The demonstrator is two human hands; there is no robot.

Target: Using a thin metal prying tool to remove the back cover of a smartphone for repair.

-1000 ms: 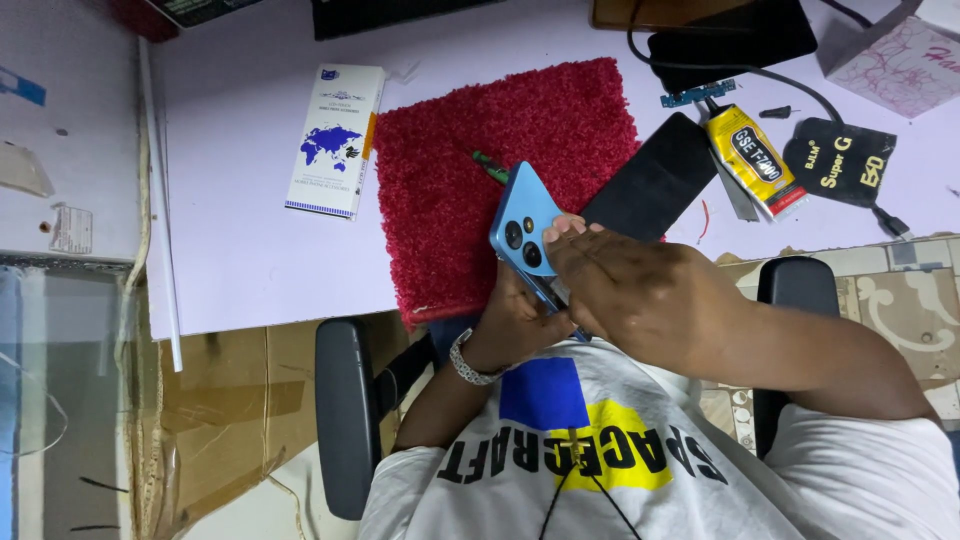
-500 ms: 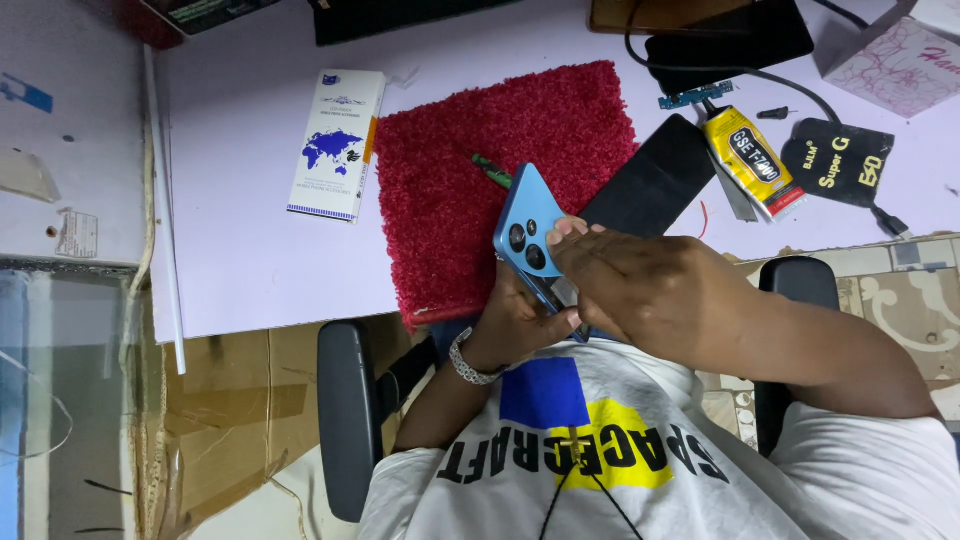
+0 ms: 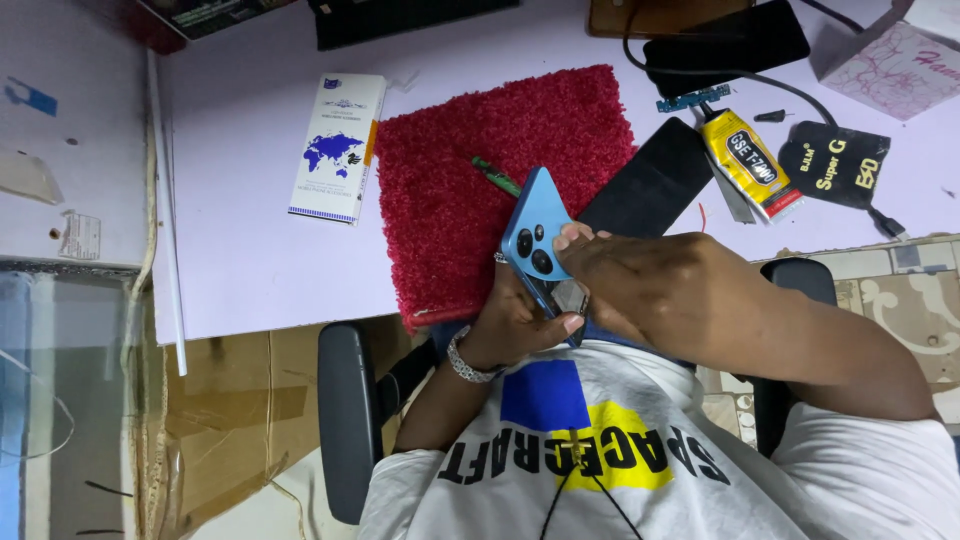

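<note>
A light blue phone (image 3: 535, 235) with its camera cluster facing up is held tilted over the near edge of a red fluffy mat (image 3: 450, 210). My left hand (image 3: 515, 322), a metal bracelet on its wrist, cups the phone from below. My right hand (image 3: 645, 285) comes in from the right and covers the phone's lower end, fingertips pressed at its edge. A small green tool (image 3: 497, 177) lies on the mat just beyond the phone. What my right fingertips pinch is too small to make out.
A black flat panel (image 3: 650, 185) lies right of the mat, next to a yellow glue tube (image 3: 748, 160) and a black pouch (image 3: 835, 165). A white booklet with a blue map (image 3: 335, 145) lies to the left. Chair armrests (image 3: 345, 420) flank my body.
The phone and both hands have shifted very slightly; the grip is the same.
</note>
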